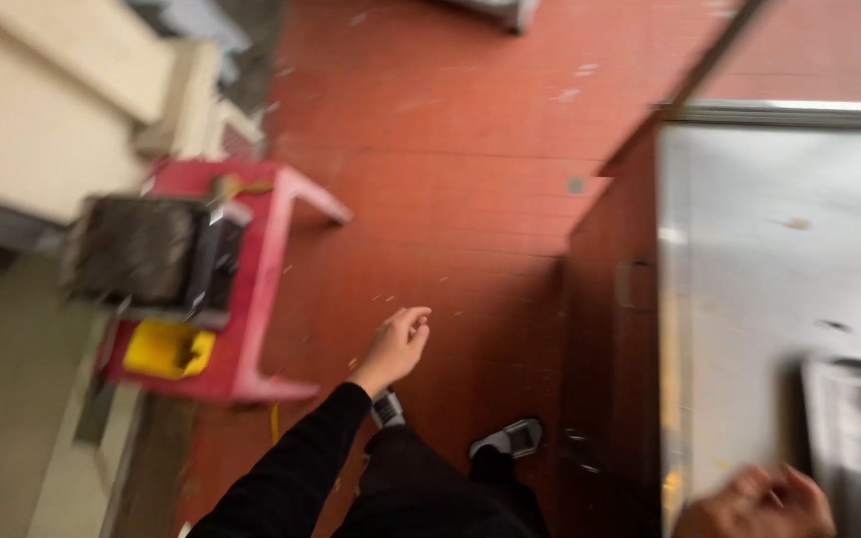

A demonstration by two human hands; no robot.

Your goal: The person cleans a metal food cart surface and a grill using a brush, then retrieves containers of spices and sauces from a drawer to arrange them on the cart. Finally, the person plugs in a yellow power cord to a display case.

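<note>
I am seeing my hands well apart. The left hand [396,347] is hanging out over the floor at the end of a black sleeve [296,468], fingers loosely curled and half open, holding nothing. The right hand [757,506] is sitting at the bottom edge of the view, on the near edge of the steel surface [749,259]; its fingers are bending inward, but the blur is keeping me from telling whether it is gripping anything.

Going by size from there: the red tiled floor [470,159] is filling the middle of the view, scattered with pale specks. The steel surface is taking up the right side, with a sink basin [854,438] sunk into its near right corner, just beside the right hand. A pale cabinet [42,110] is running along the upper left. Below it a red plastic stool [261,269] is standing on the floor, left of the left hand and apart from it. A dark boxy thing [146,249] is resting on the stool, too blurred for me to name, and a yellow thing [166,349] is lying at the stool's near end. Two sandalled feet [510,438] are showing under dark trousers.
</note>
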